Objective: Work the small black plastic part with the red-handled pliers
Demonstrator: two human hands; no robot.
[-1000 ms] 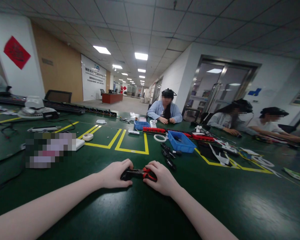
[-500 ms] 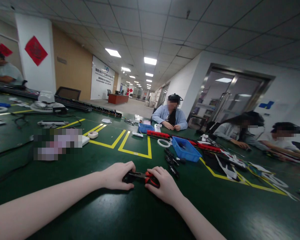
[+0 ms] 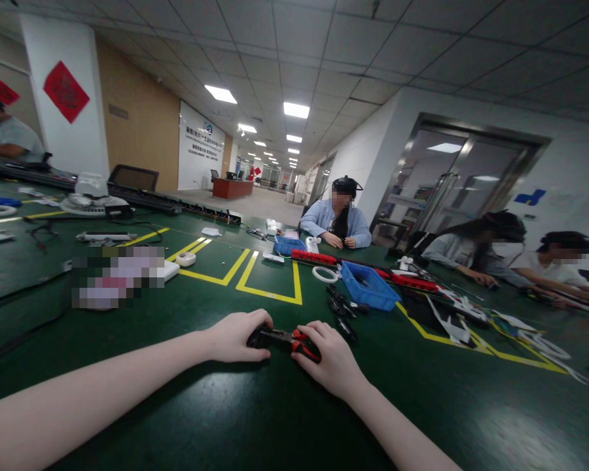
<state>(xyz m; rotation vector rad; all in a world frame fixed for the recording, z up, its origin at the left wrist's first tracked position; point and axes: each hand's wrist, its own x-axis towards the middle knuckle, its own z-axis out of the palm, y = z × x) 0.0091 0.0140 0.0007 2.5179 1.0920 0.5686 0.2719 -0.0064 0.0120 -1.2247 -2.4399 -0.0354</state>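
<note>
My right hand (image 3: 330, 356) is wrapped round the red and black handles of a pair of pliers (image 3: 299, 343) above the green table. The pliers' metal jaws point left and reach to a small black part (image 3: 258, 337). My left hand (image 3: 238, 337) grips that black part between thumb and fingers; its exact kind I cannot make out. Whether the jaws are closed on it is hidden. Just beyond my right hand lie several black pieces (image 3: 341, 307) in a loose pile.
A blue bin (image 3: 370, 288) stands beyond the black pieces, with a white ring (image 3: 325, 274) beside it. Red strips (image 3: 314, 259) run across the table (image 3: 191, 418). A tape roll (image 3: 185, 259) lies left. A person (image 3: 336, 219) sits opposite; others sit at right and far left.
Both hands, with the pliers and the black part, appear slightly farther right and higher in view. The surroundings shift a little too, as the camera has moved. Both grips stay the same.
</note>
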